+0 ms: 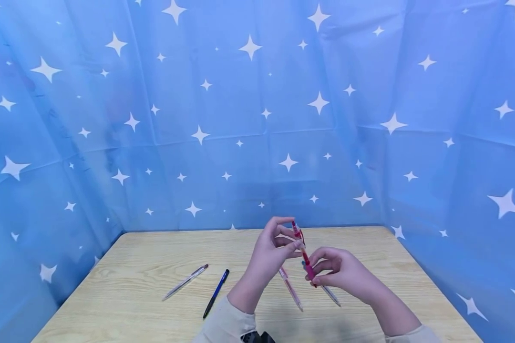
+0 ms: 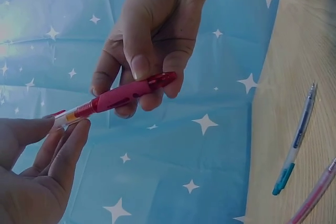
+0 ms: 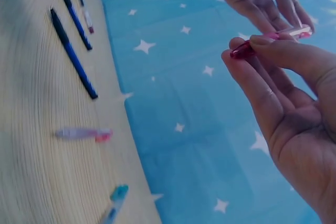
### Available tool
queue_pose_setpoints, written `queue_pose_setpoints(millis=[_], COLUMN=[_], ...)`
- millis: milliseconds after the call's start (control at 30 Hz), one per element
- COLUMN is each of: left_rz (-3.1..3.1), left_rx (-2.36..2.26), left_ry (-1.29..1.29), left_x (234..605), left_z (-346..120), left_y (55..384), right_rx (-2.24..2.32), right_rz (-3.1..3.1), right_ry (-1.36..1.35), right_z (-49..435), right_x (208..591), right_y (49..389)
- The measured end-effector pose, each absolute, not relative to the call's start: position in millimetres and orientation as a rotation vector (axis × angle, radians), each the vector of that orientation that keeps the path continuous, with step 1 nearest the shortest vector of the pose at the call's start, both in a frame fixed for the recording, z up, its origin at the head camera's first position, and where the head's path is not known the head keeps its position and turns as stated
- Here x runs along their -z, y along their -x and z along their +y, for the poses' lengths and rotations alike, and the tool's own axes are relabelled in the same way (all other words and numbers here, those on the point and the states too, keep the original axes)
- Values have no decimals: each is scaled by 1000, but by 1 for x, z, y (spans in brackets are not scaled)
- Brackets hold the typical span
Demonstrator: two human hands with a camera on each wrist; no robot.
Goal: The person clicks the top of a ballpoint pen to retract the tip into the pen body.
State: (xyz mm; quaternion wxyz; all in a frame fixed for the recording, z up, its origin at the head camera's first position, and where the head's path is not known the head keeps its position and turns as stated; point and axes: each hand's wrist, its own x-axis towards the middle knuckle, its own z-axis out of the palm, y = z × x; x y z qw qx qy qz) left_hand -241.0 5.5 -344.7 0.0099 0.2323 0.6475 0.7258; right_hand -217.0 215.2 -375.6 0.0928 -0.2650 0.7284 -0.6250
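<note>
Left hand (image 1: 271, 251) pinches a red pen (image 2: 115, 98) at its clear section; right hand (image 1: 342, 272) pinches its pink grip, fingers covering parts. The pen is held above the table (image 1: 141, 257). In the head view the right hand partly hides a teal-ended pen (image 2: 295, 142); only one of two blue pens (image 3: 75, 59) shows. A pink pen (image 1: 291, 289) blurs in the right wrist view.

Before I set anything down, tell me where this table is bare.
Bare wood lies on the table left of the clear pen, out to the left edge, and from the right hand out to the right edge. The middle is crowded: one blue pen, another blue pen, the pink pen and the teal-ended pen, with the left hand and red pen above.
</note>
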Motion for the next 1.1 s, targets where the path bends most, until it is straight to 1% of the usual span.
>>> queue_pose_setpoints(millis=[300, 733, 1100], left_rz=[2165, 2403, 2573], left_rx=[-1972, -1626, -1222], left_ry=[-807, -771, -820], left_x=[356, 401, 424], left_z=[20, 47, 69], left_y=[250, 266, 278], right_rx=[1767, 1588, 1439], right_rz=[2235, 2346, 2441], right_ry=[716, 525, 455], right_z=[251, 302, 323], right_x=[384, 416, 435], right_y=[220, 234, 248])
